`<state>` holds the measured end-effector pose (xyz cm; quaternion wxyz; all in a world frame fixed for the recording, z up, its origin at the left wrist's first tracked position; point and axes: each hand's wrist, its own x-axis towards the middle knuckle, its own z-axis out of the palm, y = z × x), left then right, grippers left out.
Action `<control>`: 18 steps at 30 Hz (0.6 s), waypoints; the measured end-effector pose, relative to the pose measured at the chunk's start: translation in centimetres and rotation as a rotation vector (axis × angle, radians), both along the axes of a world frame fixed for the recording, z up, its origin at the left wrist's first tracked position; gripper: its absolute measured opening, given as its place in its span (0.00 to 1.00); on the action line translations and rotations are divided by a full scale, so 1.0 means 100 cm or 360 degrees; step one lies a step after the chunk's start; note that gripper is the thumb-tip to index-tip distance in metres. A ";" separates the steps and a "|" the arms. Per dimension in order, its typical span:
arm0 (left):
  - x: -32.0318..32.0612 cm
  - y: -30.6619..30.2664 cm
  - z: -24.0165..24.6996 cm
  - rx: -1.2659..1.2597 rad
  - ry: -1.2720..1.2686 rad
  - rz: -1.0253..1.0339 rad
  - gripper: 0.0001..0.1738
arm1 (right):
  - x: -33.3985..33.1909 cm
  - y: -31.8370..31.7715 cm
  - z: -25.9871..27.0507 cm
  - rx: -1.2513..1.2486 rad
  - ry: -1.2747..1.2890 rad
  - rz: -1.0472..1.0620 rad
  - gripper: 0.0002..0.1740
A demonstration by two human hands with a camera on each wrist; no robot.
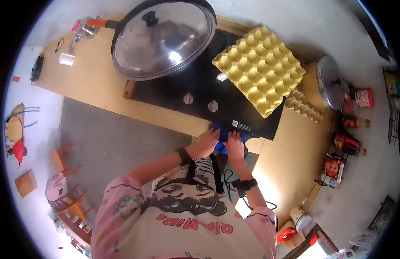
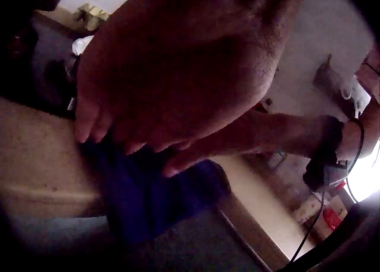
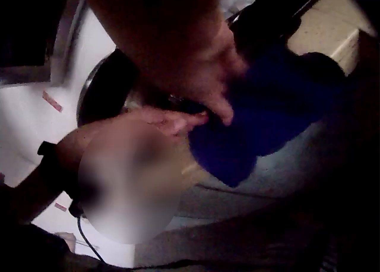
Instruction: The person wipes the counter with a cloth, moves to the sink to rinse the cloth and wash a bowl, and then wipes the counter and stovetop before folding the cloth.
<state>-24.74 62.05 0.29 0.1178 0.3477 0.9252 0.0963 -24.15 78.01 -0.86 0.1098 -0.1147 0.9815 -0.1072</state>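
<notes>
A dark blue cloth (image 1: 220, 148) lies at the counter's front edge, partly on the black cooktop (image 1: 165, 93), and hangs down over the edge. My left hand (image 1: 204, 143) holds its left part, fingertips at the upper border. Beside it, my right hand (image 1: 235, 146) grips the right part, its fingers pointing toward the cooktop. In the left wrist view, the cloth (image 2: 157, 204) droops below the bent fingers of my left hand (image 2: 178, 76). From the right wrist, thumb and fingers of my right hand (image 3: 190, 64) meet the cloth (image 3: 267, 106); its underside is hidden.
A large lidded wok (image 1: 165, 39) stands on the cooktop's left. A yellow egg tray (image 1: 262, 64) lies over its right side. Farther right are a lidded pot (image 1: 329, 82) and wall racks with jars. A white cup (image 1: 66, 59) sits at the left; wooden chairs (image 1: 74, 207) stand below.
</notes>
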 end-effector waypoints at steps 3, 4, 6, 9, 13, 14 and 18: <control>-0.008 0.008 0.012 0.0084 -0.0396 0.0241 0.22 | 0.005 0.011 0.013 -0.0176 0.0072 0.0031 0.30; -0.008 0.007 0.011 0.0079 -0.0397 0.0239 0.22 | 0.005 0.013 0.011 -0.0180 0.0071 0.0028 0.30; 0.001 0.002 0.005 -0.0006 0.0091 0.0072 0.24 | 0.013 0.014 0.003 -0.0423 0.0112 -0.0133 0.27; 0.012 -0.008 -0.011 -0.0231 0.0330 0.0005 0.25 | 0.014 0.005 -0.014 -0.0426 0.0272 -0.0133 0.21; 0.020 -0.036 -0.007 -0.0129 0.0349 0.0148 0.26 | 0.010 -0.023 -0.029 -0.0581 0.0356 -0.0105 0.20; 0.022 -0.046 -0.010 -0.0100 0.0313 0.0210 0.27 | 0.007 -0.035 -0.026 -0.0503 0.0263 -0.0082 0.19; 0.027 -0.090 -0.012 -0.0044 0.0202 0.0362 0.28 | 0.001 -0.072 -0.023 -0.0481 0.0259 0.0100 0.17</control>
